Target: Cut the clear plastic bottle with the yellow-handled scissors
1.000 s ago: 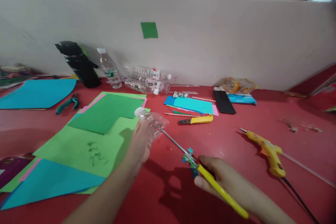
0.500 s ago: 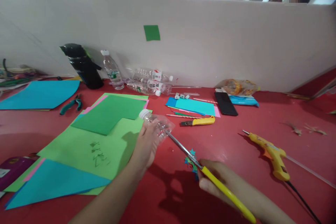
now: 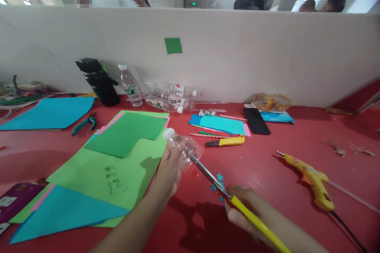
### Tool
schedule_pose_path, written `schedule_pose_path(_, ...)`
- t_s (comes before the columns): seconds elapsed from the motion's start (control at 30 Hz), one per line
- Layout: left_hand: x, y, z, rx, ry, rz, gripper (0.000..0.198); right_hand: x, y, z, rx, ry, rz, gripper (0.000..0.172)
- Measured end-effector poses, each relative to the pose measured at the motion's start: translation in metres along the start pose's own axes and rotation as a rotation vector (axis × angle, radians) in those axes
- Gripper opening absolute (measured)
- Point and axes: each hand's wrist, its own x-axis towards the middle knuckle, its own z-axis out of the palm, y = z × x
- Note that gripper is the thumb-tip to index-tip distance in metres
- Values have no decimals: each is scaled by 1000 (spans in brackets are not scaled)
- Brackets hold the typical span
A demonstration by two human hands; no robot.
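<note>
Head view: the left hand (image 3: 170, 170) has its fingers wrapped around a clear plastic bottle with a white cap (image 3: 184, 148), cap up-left and base lower-right. The right hand (image 3: 251, 215) clasps yellow-handled metal scissors (image 3: 235, 201), whose blade tips meet the bottle's base, roughly along its long axis.

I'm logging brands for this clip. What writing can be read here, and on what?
Nothing reads clearly.
Lying bottles: red-and-white labels, print blurred.
Upright bottle: green label, too small.
Light green paper: dark marks, illegible.
Purple pack: white stickers, blurred.
Held bottle in the left hand: no label visible.
Scissors in the right hand: no writing seen.
</note>
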Motion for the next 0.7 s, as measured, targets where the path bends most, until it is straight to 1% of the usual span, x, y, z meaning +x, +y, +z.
schedule_pose_path(0.13,0,1,1,-1,-6,4,40,2,-6,1,23,11,18,58)
schedule_pose_path(0.27,1,2,0,14,-11,21,38,0,-10,7,77,41,136,60)
schedule_pose_path(0.33,2,2,0,11,-10,32,38,-1,-11,10,113,69,164,61)
schedule_pose_path(0.43,2,2,0,6,5,37,39,-2,-8,13,111,99,124,61)
schedule_pose_path(0.53,3,2,0,15,8,46,39,2,2,14,75,111,78,61)
schedule_pose_path(0.63,3,3,0,26,-8,50,38,7,11,12,-5,104,9,64)
schedule_pose_path(0.7,3,4,-1,31,-14,59,38,9,12,10,-59,94,-12,65)
